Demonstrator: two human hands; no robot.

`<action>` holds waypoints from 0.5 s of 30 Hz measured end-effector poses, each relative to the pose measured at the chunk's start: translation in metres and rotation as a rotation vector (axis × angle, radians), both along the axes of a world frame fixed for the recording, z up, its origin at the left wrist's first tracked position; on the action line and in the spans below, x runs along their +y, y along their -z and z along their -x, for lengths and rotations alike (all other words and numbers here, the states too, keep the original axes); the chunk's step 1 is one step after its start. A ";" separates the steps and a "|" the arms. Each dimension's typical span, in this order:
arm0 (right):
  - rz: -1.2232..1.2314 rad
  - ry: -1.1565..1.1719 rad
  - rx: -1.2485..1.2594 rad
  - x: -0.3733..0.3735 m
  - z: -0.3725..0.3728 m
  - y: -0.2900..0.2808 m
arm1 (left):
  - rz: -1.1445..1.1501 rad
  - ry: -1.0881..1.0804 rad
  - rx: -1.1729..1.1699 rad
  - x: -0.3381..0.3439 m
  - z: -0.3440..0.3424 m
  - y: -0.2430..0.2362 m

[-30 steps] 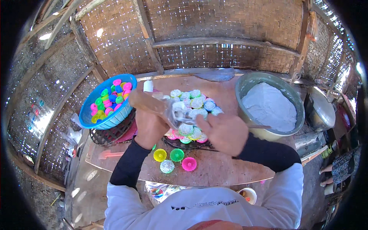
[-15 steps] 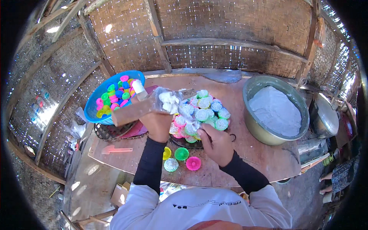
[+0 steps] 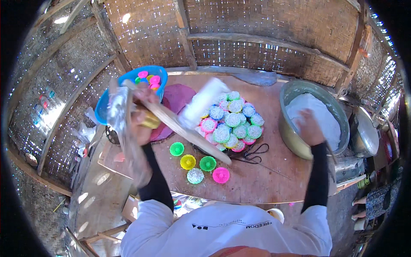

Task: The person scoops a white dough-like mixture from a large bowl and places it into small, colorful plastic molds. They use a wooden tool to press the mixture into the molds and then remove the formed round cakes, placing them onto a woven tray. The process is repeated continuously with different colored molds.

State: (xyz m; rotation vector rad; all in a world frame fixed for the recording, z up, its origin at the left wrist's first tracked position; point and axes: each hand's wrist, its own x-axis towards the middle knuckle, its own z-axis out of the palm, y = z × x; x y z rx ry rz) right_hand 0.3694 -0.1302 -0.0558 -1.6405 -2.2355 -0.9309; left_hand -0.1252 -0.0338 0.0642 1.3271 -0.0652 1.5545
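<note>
My left hand (image 3: 139, 118), blurred, grips a two-armed wooden press (image 3: 188, 130), its arms spread apart. One arm bears a white cylindrical block (image 3: 204, 103); the other stands upright, smeared with white. A small yellow thing (image 3: 149, 121), perhaps a cup, shows beside that hand; whether it is held is unclear. My right hand (image 3: 310, 128) reaches over the large olive basin (image 3: 295, 143) of white dough or flour (image 3: 314, 113); motion smears its fingers. Between my hands lies a heap of colourful cups topped with white strands (image 3: 233, 120). Several fluted cups (image 3: 207, 163) stand nearer, one white-topped (image 3: 195, 175).
A blue basin (image 3: 102, 109) with bright plastic cups stands at the left, beside a maroon cloth (image 3: 177, 94). Black-handled scissors (image 3: 257, 154) lie near the heap. A lidded metal pot (image 3: 361, 128) sits at the right. A red spatula (image 3: 120, 157) is partly hidden.
My right hand has left the press and moved right to the olive basin. The press has opened wide and tilted, and the white dough lump seen on it no longer shows. The view has shifted slightly.
</note>
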 end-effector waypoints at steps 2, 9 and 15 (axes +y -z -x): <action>0.558 -0.657 0.941 0.036 0.140 -0.011 | -0.123 0.318 -0.064 0.009 -0.012 0.021; 1.475 -1.182 2.382 0.005 0.343 -0.038 | -0.011 0.577 -0.312 0.026 -0.044 0.087; 0.930 -0.656 2.306 0.002 0.256 -0.034 | 0.350 -0.539 0.462 -0.007 0.040 0.120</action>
